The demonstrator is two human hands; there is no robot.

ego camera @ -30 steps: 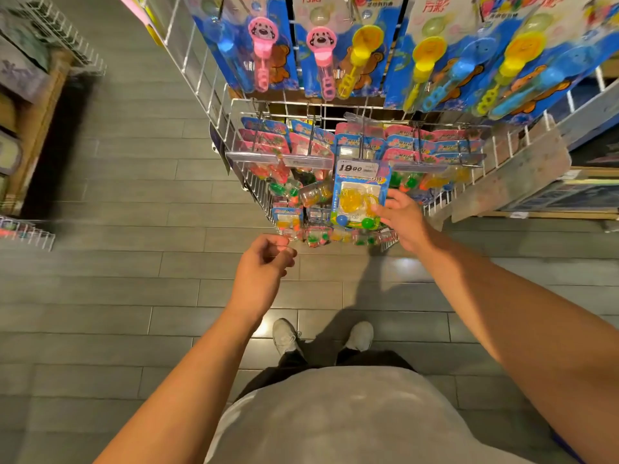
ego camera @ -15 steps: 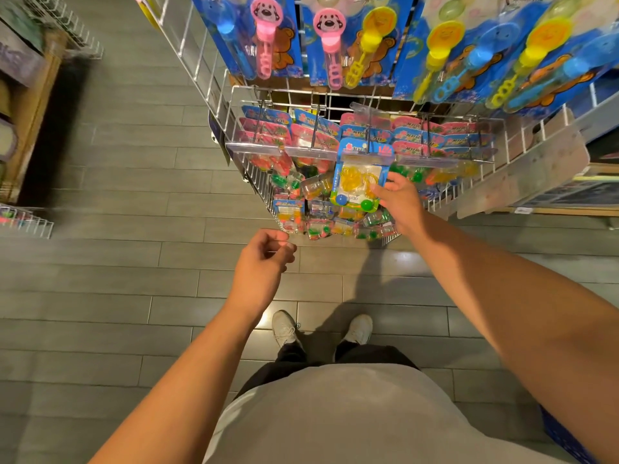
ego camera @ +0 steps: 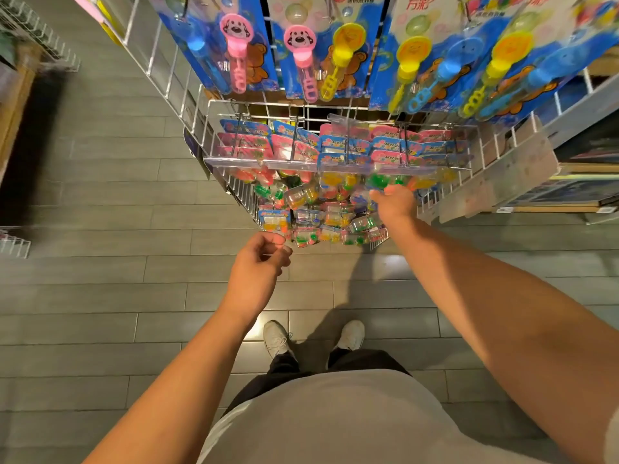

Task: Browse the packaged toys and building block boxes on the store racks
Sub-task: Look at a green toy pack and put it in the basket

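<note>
Blue bubble-wand cards, red Chinese lettering, perhaps "方彩"

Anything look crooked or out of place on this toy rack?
Mostly orderly. The bubble wand cards hang in even rows. Only the small blister packs beneath the clear price rail look jumbled, tilted at mixed angles where the right hand reaches.

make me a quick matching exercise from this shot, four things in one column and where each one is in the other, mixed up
Things:
1. right hand
2. left hand
3. pink dog-face bubble wands
4. white shoes

Places:
A. on the grey floor tiles, below both arms
B. top row of the rack, on blue cards
C. reaching into the small hanging toy packs
D. loosely curled in the air, short of the rack

Pairs: 1-C, 2-D, 3-B, 4-A
</note>
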